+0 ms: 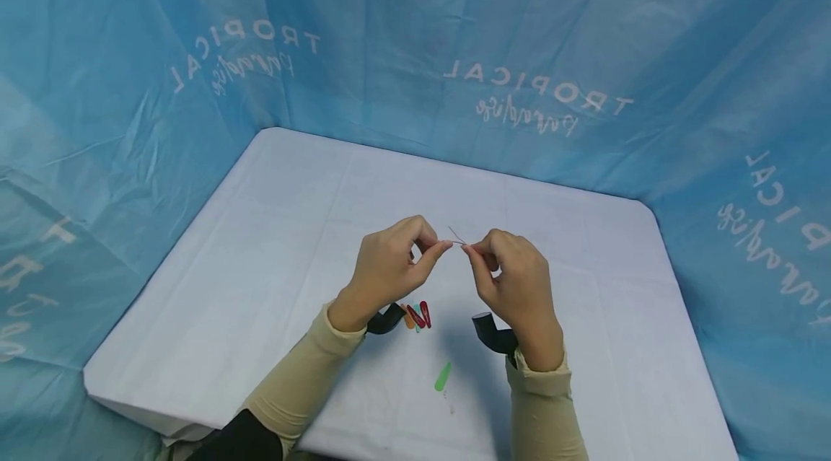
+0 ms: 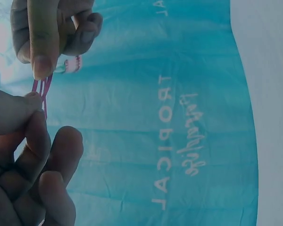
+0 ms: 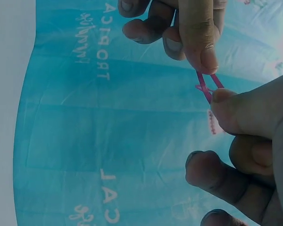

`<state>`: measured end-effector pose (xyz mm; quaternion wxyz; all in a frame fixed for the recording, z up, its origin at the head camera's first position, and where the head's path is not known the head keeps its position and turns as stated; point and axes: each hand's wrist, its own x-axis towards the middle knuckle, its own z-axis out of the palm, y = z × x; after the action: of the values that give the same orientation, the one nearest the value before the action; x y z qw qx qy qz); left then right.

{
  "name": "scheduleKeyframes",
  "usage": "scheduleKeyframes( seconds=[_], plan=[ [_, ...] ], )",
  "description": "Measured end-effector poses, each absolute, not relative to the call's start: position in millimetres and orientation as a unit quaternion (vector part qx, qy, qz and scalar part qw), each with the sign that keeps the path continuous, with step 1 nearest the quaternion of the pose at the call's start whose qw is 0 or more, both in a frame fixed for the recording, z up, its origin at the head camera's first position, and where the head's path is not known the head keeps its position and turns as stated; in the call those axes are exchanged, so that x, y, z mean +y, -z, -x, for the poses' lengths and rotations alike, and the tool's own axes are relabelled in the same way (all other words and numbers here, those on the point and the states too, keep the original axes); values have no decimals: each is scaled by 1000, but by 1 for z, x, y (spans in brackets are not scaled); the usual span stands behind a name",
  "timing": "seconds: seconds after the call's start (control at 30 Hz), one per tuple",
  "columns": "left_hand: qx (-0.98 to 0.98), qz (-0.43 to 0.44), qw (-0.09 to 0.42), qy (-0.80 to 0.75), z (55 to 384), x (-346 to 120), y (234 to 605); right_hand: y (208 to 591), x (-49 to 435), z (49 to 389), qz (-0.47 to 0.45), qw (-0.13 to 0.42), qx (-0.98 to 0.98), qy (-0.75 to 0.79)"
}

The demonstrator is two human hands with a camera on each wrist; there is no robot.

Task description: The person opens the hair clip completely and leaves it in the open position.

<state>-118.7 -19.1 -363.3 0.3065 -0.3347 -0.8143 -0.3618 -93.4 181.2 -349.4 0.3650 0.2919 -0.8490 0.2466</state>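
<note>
Over the middle of the table, a pink snap hair clip [image 3: 217, 81] is held up between the two hands. My left hand [image 1: 392, 259] pinches one end with thumb and index finger. My right hand [image 1: 516, 273] pinches the other end the same way. In the head view the hair clip [image 1: 457, 239] appears edge-on as thin dark lines, with one strip standing up away from the rest. The left wrist view shows the narrow pink bars of the clip [image 2: 47, 88] between the fingertips; both its ends are hidden under them.
On the white table [image 1: 311, 194], red hair clips [image 1: 425, 314] lie by an orange clip [image 1: 408, 319] and a teal one, near the left wrist. A green hair clip [image 1: 443, 376] lies nearer the front edge. Blue printed curtains [image 1: 402, 50] surround the table.
</note>
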Motion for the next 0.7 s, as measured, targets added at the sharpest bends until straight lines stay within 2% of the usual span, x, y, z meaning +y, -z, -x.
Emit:
scheduleKeyframes(
  seconds=[0.7],
  plan=[
    [-850, 300, 289, 323, 105, -40, 375, 363, 169, 95, -319, 307, -867, -230]
  ],
)
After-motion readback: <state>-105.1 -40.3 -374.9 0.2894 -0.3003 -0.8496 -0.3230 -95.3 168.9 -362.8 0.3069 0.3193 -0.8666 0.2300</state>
